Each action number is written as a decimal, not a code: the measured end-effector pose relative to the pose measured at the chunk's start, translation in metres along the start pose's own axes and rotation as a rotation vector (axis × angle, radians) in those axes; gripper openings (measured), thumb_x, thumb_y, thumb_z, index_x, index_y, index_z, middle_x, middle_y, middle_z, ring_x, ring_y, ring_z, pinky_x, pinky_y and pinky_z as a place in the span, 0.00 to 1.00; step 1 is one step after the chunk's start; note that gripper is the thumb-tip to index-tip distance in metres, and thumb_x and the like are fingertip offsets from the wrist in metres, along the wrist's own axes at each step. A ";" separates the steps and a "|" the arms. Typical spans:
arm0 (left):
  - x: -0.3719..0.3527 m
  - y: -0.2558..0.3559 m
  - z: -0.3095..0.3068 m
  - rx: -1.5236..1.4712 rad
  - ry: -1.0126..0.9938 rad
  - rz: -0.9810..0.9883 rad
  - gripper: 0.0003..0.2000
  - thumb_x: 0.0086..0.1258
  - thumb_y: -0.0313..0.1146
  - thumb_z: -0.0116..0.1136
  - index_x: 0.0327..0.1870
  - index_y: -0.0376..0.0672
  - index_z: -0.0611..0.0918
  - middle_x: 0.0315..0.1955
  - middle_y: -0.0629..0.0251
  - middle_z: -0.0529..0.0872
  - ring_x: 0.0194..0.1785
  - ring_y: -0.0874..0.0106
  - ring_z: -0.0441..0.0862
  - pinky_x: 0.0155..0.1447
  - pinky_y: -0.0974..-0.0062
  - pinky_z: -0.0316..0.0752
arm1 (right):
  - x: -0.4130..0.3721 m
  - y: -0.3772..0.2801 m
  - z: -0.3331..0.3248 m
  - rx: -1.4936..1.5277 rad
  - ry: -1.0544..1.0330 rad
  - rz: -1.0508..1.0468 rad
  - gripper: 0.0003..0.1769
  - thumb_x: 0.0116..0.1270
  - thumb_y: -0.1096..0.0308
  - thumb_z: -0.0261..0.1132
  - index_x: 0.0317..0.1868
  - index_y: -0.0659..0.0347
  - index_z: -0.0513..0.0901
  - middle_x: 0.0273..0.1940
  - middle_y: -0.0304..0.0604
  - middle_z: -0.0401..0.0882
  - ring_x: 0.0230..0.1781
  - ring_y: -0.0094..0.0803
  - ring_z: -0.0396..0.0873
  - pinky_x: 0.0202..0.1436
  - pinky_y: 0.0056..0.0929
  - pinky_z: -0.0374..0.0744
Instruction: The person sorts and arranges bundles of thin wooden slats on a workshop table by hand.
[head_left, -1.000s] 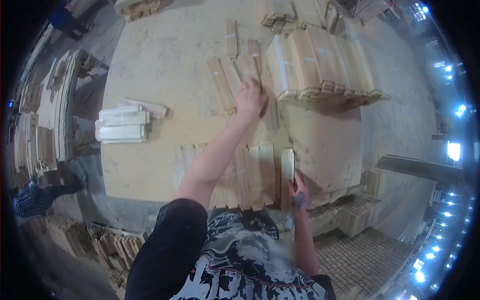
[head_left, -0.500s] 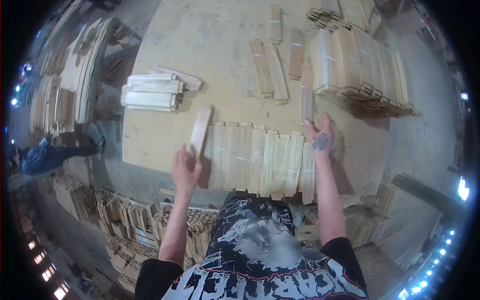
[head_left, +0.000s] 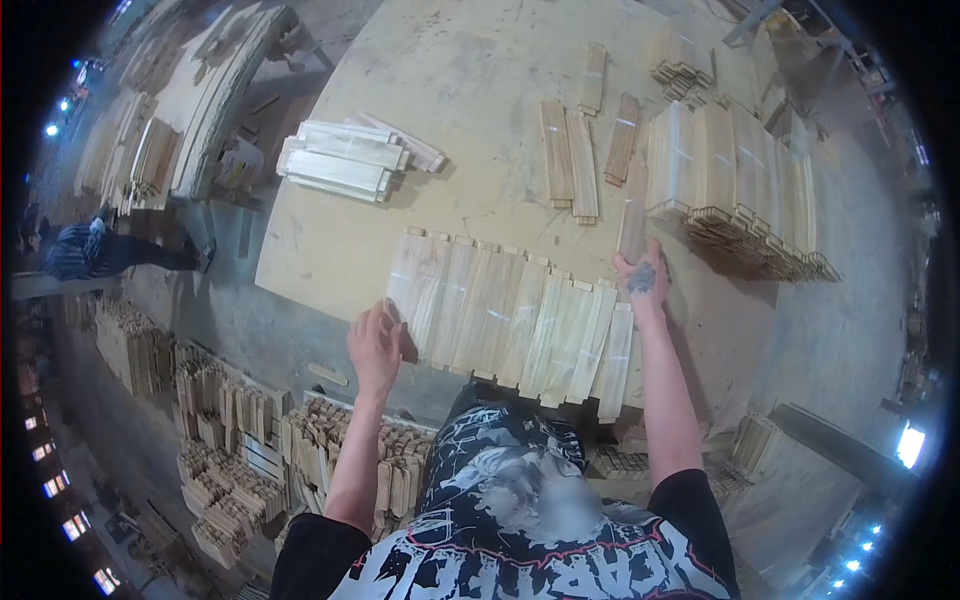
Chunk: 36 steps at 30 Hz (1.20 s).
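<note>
A row of pale wooden slats (head_left: 490,315) lies side by side on the table in front of me, with uneven ends. At the row's left end, my left hand (head_left: 375,345) has its fingers curled at the lower part of the leftmost slat (head_left: 407,272). My right hand (head_left: 642,282) grips the near end of another wooden slat (head_left: 632,222) between thumb and fingers, beyond the row's right end. That slat lies close to the large stack at the right. A slat at the row's right end (head_left: 614,365) sits slightly askew and lower than its neighbours.
A small pile of whitish slats (head_left: 340,160) rests at the table's left. Several loose slats (head_left: 572,160) lie toward the back, beside a large slat stack (head_left: 740,180). Bundled slats (head_left: 230,430) stand below the table (head_left: 450,110). Another person (head_left: 100,250) is at far left.
My left hand has brought its tilted slat down against the left end of the row. My right hand stays on its slat, and the view has turned somewhat.
</note>
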<state>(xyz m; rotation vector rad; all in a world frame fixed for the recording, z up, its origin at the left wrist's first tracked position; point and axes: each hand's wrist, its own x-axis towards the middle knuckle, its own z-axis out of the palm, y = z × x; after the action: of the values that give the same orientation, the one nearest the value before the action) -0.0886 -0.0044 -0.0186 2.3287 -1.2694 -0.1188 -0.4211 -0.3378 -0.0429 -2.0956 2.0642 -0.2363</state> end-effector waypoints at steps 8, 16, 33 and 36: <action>0.014 0.091 0.030 -0.514 -0.106 -0.040 0.19 0.71 0.30 0.64 0.62 0.36 0.79 0.46 0.51 0.84 0.46 0.55 0.83 0.51 0.61 0.77 | -0.097 -0.008 -0.041 1.063 -0.507 0.095 0.24 0.69 0.61 0.71 0.61 0.62 0.81 0.35 0.36 0.84 0.39 0.23 0.85 0.41 0.25 0.82; 0.023 0.128 0.037 -0.779 -0.023 -0.182 0.28 0.71 0.29 0.62 0.72 0.37 0.70 0.43 0.59 0.83 0.42 0.71 0.81 0.49 0.71 0.79 | -0.191 -0.078 -0.062 0.810 -0.450 -0.387 0.32 0.59 0.61 0.79 0.64 0.54 0.80 0.42 0.39 0.81 0.39 0.26 0.82 0.42 0.29 0.83; 0.097 0.014 0.016 -0.029 0.078 0.020 0.17 0.72 0.32 0.63 0.61 0.39 0.82 0.50 0.49 0.79 0.53 0.51 0.79 0.58 0.56 0.75 | -0.137 0.040 -0.039 0.821 -0.086 0.187 0.25 0.66 0.65 0.75 0.62 0.57 0.82 0.45 0.43 0.83 0.43 0.30 0.83 0.47 0.30 0.82; 0.136 0.078 0.061 -0.110 -0.003 0.121 0.20 0.72 0.35 0.65 0.62 0.39 0.80 0.52 0.47 0.80 0.56 0.49 0.80 0.59 0.57 0.76 | -0.166 0.051 -0.035 0.714 -0.012 0.252 0.26 0.64 0.64 0.75 0.62 0.58 0.81 0.48 0.44 0.81 0.46 0.34 0.82 0.49 0.34 0.82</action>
<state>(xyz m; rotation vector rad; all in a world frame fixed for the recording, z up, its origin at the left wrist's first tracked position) -0.0901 -0.1727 -0.0168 2.1546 -1.3671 -0.1481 -0.4821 -0.1728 -0.0186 -1.3964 1.8288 -0.7796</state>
